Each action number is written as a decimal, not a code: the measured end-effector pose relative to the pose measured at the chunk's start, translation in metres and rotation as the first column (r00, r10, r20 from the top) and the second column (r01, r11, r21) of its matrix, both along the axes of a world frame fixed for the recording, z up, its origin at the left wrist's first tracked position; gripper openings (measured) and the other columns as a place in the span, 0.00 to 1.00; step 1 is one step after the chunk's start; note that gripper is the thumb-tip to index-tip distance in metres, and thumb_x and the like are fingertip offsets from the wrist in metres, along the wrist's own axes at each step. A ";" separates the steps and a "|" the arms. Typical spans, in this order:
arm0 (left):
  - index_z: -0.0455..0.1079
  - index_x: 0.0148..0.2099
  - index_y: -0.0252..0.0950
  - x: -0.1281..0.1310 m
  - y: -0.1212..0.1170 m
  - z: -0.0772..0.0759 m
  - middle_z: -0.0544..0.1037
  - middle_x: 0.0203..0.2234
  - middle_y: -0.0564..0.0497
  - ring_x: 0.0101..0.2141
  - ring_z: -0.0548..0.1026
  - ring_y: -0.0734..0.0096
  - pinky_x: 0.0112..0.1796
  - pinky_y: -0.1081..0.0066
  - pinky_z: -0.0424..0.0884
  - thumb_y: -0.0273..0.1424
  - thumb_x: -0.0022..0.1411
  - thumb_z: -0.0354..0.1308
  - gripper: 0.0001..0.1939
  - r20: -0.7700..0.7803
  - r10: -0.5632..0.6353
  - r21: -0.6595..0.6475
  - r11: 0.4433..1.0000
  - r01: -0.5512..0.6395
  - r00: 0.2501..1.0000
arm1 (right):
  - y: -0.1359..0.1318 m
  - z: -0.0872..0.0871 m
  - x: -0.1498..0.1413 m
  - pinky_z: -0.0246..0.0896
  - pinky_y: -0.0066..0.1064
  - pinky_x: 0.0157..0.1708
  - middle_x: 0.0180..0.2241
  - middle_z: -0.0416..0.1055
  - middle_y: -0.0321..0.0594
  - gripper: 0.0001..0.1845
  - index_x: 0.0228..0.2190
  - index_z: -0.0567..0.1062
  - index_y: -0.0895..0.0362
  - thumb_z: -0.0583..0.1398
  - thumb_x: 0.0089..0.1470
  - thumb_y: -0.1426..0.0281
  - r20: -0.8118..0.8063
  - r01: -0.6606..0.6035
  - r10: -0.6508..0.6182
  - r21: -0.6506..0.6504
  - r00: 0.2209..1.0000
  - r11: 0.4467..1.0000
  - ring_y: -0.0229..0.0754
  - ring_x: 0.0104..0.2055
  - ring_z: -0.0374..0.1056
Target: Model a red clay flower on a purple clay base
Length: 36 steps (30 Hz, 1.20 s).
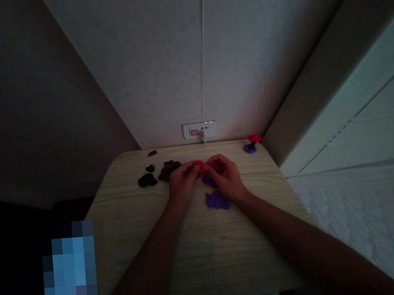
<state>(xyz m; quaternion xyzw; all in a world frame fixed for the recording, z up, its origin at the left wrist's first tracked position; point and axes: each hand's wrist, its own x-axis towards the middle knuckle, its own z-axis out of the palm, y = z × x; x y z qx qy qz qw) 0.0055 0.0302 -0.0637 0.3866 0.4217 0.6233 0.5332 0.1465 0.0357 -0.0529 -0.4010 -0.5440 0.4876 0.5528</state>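
Between both hands is a piece of red modelling clay (201,167), pinched by thumbs and fingers above the table. My left hand (183,181) is closed on its left side, and my right hand (226,174) grips it from the right with curled fingers. Below them lies a flat, lumpy piece of purple clay (218,201); a second purple lump (209,181) is partly hidden by my right hand. Just left of my left hand sits a brown clay pile (168,169), and beyond it are a large black lump (147,180) and a small black lump (150,168).
The wooden table (198,255) stands against a wall with a socket (199,130) and a plugged-in cable. At the back right corner is a small clay flower (254,138) on a purple base. A thin brown piece (152,153) lies at the back left.
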 end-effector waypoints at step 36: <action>0.81 0.37 0.34 -0.003 -0.005 0.006 0.85 0.32 0.46 0.33 0.82 0.64 0.39 0.63 0.80 0.35 0.51 0.73 0.12 -0.154 0.099 0.106 0.991 -0.083 0.983 | 0.005 -0.010 0.007 0.73 0.35 0.40 0.37 0.80 0.43 0.09 0.38 0.85 0.52 0.70 0.53 0.65 0.133 0.019 -0.048 0.207 0.990 0.978 0.43 0.39 0.76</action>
